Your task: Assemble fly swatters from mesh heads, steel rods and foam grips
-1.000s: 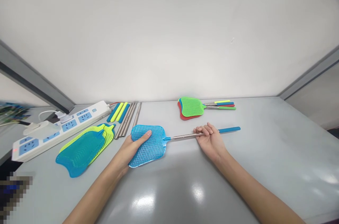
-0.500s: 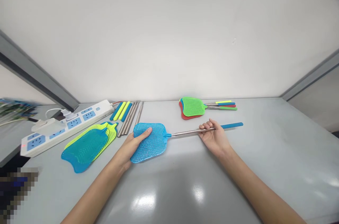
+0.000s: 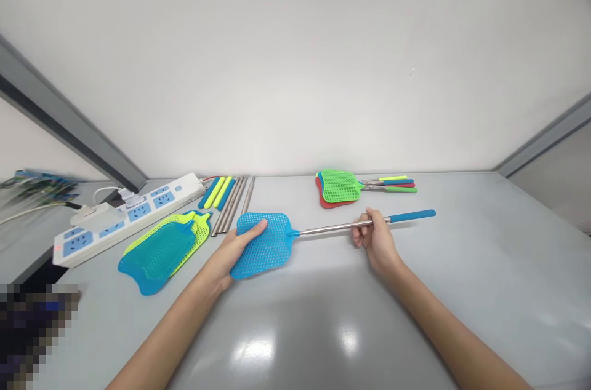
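Note:
A blue fly swatter with a thin metal rod and a blue grip is held level above the table, its head to the left. My left hand is closed on the outer end of the mesh head, thumb on top. Fingers of my right hand are closed round the metal rod, just left of the blue grip. Behind the swatter lies a stack of swatters, a green swatter on top and a red swatter partly covered beneath.
At left, a blue swatter head overlaps a yellow swatter head. Blue and yellow grips and several metal rods lie behind. A white power strip with plugs runs along the left. A wall rises behind the table.
My right hand has slid a little right along the rod towards the grip, and its fingers have curled in more. My left hand keeps its hold. The whole view has shifted slightly.

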Tool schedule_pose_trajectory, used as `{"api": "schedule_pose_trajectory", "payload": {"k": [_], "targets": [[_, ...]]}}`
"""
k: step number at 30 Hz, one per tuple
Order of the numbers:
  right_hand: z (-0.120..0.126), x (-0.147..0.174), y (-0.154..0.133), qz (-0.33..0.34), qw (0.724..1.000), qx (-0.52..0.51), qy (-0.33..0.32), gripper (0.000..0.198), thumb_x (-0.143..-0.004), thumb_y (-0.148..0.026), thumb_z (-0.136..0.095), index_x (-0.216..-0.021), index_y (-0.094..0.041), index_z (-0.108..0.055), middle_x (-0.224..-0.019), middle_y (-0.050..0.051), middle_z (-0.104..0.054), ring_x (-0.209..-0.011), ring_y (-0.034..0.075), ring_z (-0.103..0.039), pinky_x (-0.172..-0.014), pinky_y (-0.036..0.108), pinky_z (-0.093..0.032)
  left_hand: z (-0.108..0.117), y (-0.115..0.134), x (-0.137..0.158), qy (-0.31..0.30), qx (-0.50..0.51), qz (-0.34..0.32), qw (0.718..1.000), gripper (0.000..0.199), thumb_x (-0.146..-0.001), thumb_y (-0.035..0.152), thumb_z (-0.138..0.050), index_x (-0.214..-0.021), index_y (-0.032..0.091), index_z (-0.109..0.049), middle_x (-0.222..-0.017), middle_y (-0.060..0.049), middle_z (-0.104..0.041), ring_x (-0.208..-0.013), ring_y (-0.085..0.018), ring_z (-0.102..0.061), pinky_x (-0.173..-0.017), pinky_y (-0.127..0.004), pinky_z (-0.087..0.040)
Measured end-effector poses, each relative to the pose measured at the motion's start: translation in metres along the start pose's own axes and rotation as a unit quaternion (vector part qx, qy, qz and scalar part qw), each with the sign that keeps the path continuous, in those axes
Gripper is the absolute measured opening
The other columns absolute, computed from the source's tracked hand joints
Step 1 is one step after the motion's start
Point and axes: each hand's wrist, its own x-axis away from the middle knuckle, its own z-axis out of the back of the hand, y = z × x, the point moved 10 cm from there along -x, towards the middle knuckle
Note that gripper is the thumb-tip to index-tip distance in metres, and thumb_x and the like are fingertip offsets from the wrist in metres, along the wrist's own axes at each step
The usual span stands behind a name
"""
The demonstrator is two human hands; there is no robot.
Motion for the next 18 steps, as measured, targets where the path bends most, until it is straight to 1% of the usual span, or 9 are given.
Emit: {"api": "schedule_pose_trajectory", "payload": {"k": [5, 10, 14, 18], "targets": [[-0.0012, 0.0021, 0.0063, -0.043, 0.999, 0.017, -0.014, 0.042, -0.077, -0.035, -0.032, -0.038, -0.019, -0.030, -0.034, 0.000, -0.041, -0.034, 0.011, -0.037, -0.039, 0.024, -0.029, 0.0007, -0.0002, -0.0001, 0.002, 0.000, -0.010, 1.000, 0.036, -0.061, 0.035, -0.066, -0.089, 0.014, -0.059, -0.085, -0.011, -0.067, -0.067, -0.022, -0.064, -0.063, -0.032, -0.053], [-0.0001, 0.0021, 0.0085, -0.047, 0.999, 0.020, -0.016, 0.042, -0.076, -0.035, -0.033, -0.038, -0.020, -0.029, -0.033, 0.000, -0.040, -0.035, 0.012, -0.038, -0.040, 0.025, -0.029, -0.0013, 0.0007, -0.0004, -0.020, 0.011, -0.030, 0.999, 0.035, -0.062, 0.035, -0.065, -0.091, 0.014, -0.059, -0.088, -0.011, -0.066, -0.070, -0.022, -0.064, -0.064, -0.033, -0.053], [0.0000, 0.0015, 0.0101, -0.047, 0.998, 0.018, -0.024, 0.042, -0.076, -0.034, -0.033, -0.037, -0.020, -0.031, -0.034, 0.000, -0.041, -0.036, 0.012, -0.038, -0.041, 0.025, -0.030, 0.0003, -0.0001, -0.0010, -0.018, 0.011, -0.033, 0.999, 0.034, -0.062, 0.035, -0.065, -0.088, 0.014, -0.059, -0.087, -0.011, -0.066, -0.068, -0.022, -0.064, -0.062, -0.032, -0.053], [0.0005, 0.0005, 0.0108, -0.047, 0.998, 0.014, -0.028, 0.042, -0.076, -0.036, -0.034, -0.038, -0.020, -0.031, -0.035, 0.000, -0.041, -0.036, 0.012, -0.038, -0.040, 0.026, -0.029, -0.0009, 0.0003, -0.0013, -0.023, 0.010, -0.038, 0.999, 0.034, -0.062, 0.035, -0.065, -0.089, 0.015, -0.059, -0.088, -0.011, -0.066, -0.069, -0.022, -0.064, -0.062, -0.032, -0.053]]}}
